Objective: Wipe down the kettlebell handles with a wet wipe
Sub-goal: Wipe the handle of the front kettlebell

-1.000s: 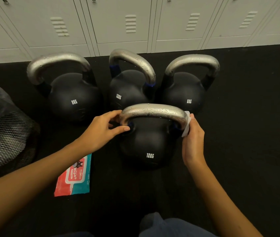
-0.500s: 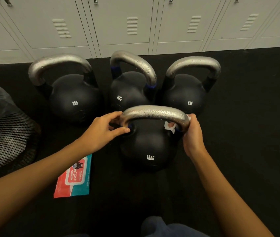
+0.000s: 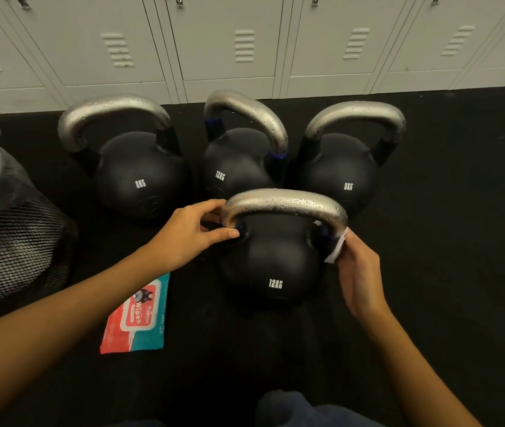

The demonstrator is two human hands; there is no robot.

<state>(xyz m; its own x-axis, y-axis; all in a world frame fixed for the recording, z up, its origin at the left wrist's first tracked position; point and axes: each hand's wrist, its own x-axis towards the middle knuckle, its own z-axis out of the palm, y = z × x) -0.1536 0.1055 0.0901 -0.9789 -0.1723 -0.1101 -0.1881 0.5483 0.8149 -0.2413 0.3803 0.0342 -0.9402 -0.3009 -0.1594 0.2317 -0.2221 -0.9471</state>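
Four kettlebells sit on the black floor in front of the lockers [image 3: 245, 41], three in a back row and our 12 kg kettlebell [image 3: 271, 266] pulled forward, probably so we can reach round its handle without bumping the others. Our left hand [image 3: 189, 238] grips the left end of the steel handle [image 3: 285, 204], thumb below and fingers curled over the top; we judge this is to keep the bell from rocking while the other side gets rubbed. Our right hand [image 3: 359, 278] pinches the wet wipe [image 3: 335, 249], a folded white strip pressed against the right leg of the handle just where the steel meets the blue band. Holding it folded likely gives us a firmer pad for the curve.

Droplets bead along the top of this handle and on the handles of the back row too, so we cannot tell from here which have been wiped. The wipes pack [image 3: 137, 315] lies flat on the floor just left of the front bell, close under our left forearm, handy for a fresh sheet. A black mesh bag [image 3: 10, 241] slumps at the far left, well apart from the bells.
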